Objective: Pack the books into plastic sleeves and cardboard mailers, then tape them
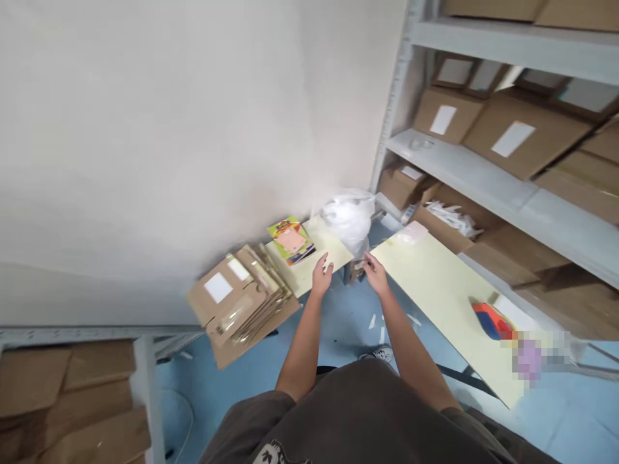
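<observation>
Both of my hands are held out in front of me over the gap between two pale yellow tabletops. My left hand (322, 275) has its thumb and fingers apart and holds nothing. It is nearest the edge of the left tabletop (333, 248), just in front of a stack of colourful booklets (290, 238). My right hand (376, 273) is beside the near corner of the right tabletop (435, 283). Its fingers are loosely bent and a little apart, with nothing visible in them. Behind the hands a white plastic bag (349, 216) stands against the wall.
Flattened cardboard boxes (242, 303) are stacked at the left tabletop's end. Metal shelving (483, 174) with cartons rises on the right; another rack (147, 386) stands lower left. A red and blue object (491, 321) lies on the right tabletop. White scraps (372, 321) litter the blue floor.
</observation>
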`<state>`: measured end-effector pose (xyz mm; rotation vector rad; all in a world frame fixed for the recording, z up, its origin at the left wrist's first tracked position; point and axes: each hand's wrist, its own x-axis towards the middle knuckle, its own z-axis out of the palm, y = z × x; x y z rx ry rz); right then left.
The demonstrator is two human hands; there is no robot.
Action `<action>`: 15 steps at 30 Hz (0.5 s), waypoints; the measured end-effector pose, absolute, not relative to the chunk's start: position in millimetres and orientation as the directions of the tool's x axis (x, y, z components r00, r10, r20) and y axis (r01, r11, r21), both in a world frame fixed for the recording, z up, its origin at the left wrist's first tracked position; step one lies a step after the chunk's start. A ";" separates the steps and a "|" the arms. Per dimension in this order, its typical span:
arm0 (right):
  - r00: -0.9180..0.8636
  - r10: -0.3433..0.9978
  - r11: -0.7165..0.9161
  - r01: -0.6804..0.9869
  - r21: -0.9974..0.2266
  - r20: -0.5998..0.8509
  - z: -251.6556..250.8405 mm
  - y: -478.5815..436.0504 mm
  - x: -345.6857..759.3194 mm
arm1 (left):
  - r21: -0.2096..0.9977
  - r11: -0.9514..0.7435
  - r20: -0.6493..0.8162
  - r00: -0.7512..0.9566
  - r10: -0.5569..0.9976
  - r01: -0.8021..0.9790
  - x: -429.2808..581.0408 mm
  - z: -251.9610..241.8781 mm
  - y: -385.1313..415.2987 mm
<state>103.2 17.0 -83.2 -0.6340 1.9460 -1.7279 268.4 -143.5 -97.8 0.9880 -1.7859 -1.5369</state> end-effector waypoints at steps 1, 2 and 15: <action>-0.767 -0.641 0.103 -0.052 -0.993 -0.026 -84.1 -4.6 126.6 | 0.985 0.064 -0.034 -0.531 -0.846 -0.163 297.2 -98.8 -158.4; -0.743 -0.669 0.100 -0.064 -0.993 -0.020 -85.1 -25.9 150.4 | 0.984 0.065 -0.027 -0.502 -0.864 -0.165 326.2 -99.9 -173.0; -0.367 -0.927 0.135 -0.145 -0.980 -0.073 -110.2 -231.9 401.3 | 0.949 -0.071 -0.075 0.000 -0.997 -0.308 629.4 -131.0 -282.8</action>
